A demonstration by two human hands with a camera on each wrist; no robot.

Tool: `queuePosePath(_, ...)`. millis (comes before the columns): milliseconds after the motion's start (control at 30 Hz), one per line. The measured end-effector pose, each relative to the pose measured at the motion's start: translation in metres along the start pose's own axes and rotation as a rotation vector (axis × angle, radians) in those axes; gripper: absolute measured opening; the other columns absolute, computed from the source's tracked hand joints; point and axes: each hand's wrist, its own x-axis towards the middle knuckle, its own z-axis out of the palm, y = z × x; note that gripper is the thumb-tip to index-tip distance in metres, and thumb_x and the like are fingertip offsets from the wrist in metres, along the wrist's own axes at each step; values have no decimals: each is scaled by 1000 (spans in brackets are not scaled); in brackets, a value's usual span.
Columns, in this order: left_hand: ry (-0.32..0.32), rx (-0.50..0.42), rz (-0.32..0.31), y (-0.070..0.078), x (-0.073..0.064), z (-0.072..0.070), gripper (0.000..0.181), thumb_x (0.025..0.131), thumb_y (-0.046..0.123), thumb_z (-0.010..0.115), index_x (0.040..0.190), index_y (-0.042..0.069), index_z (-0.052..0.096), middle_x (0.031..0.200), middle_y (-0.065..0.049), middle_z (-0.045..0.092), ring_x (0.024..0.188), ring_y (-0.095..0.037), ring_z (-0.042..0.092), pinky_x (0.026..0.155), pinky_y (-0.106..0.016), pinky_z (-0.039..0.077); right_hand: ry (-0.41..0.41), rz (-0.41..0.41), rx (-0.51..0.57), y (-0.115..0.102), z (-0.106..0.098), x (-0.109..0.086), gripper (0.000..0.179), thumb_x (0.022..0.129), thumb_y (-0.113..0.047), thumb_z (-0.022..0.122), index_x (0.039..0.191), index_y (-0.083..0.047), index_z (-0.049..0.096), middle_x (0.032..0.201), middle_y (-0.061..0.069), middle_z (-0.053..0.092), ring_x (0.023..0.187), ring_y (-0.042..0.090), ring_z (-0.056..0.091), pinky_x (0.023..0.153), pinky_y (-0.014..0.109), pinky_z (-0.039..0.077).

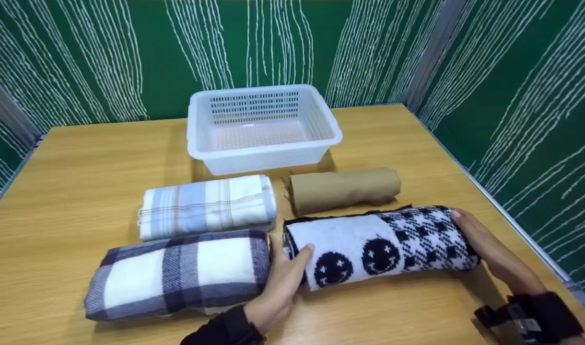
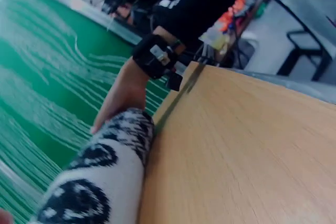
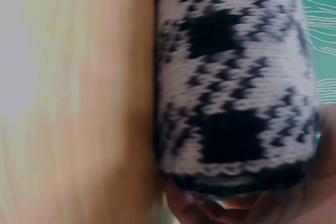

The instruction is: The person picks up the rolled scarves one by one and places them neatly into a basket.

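A rolled black-and-white knitted scarf point(image 1: 359, 235) with smiley faces and a houndstooth pattern lies across the front right of the table, between both hands. My left hand point(image 1: 282, 282) grips its left end, thumb laid over the knit and the other fingers around the end, partly hidden. At the opposite end my right hand point(image 1: 496, 256) holds the roll. In the right wrist view, fingers point(image 3: 247, 203) curl beneath the houndstooth end point(image 3: 231, 93). Right beside the left hand sits a folded dark-and-white checked cloth point(image 1: 182, 273).
A white plastic basket point(image 1: 263, 155) with slotted walls stands at the back of the wooden table point(image 1: 105, 163). In front of it lie a folded blue-and-white plaid cloth point(image 1: 206, 206) and a brown fringed roll point(image 1: 345, 189). Green panels with white lines point(image 1: 163, 57) border the table.
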Motion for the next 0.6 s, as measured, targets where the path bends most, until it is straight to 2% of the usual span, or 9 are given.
queuePosePath(100, 40, -46, -29, -3, 7, 3, 104, 88, 34, 66, 150, 7, -14, 154, -25, -7, 140, -43, 0, 107, -64, 0, -6, -2, 25, -4, 6, 6, 88, 98, -60, 22, 147, 5, -12, 149, 34, -14, 134, 51, -15, 104, 65, -8)
queuePosePath(167, 64, -37, -36, -5, 9, 6, 107, 86, 37, 67, 150, 6, -12, 154, -25, -6, 140, -44, 1, 106, -65, 3, -10, 17, 39, -6, 9, 9, 90, 97, -62, 23, 147, 3, -12, 150, 32, -15, 135, 50, -15, 105, 64, -8)
queuePosePath(300, 101, -24, -47, -7, 13, 15, 112, 82, 44, 70, 151, 3, -8, 154, -25, -4, 140, -43, 4, 107, -63, 7, -35, 110, 81, -12, 12, 13, 96, 92, -69, 25, 148, -3, -15, 151, 27, -19, 137, 45, -16, 107, 61, -8)
queuePosePath(433, 120, -48, -37, -8, 17, 21, 106, 85, 42, 67, 150, -1, -4, 154, -26, -1, 140, -43, 6, 109, -60, 9, -65, 190, 153, -14, 13, 16, 101, 88, -74, 29, 148, -5, -15, 153, 26, -16, 140, 42, -8, 110, 57, -2)
queuePosePath(500, 125, -66, -32, -9, 19, 22, 98, 90, 40, 62, 150, -3, -3, 154, -27, 0, 139, -43, 7, 109, -58, 9, -67, 192, 202, -13, 15, 17, 101, 89, -73, 31, 150, -3, -9, 154, 27, -2, 139, 39, 13, 112, 52, 13)
queuePosePath(600, 126, -93, -21, -9, 21, 23, 87, 96, 36, 53, 149, -5, -2, 154, -27, 1, 140, -43, 8, 110, -55, 8, -59, 153, 301, -12, 16, 19, 94, 93, -66, 35, 151, 0, 2, 139, 19, 38, 119, 22, 46, 101, 37, 38)
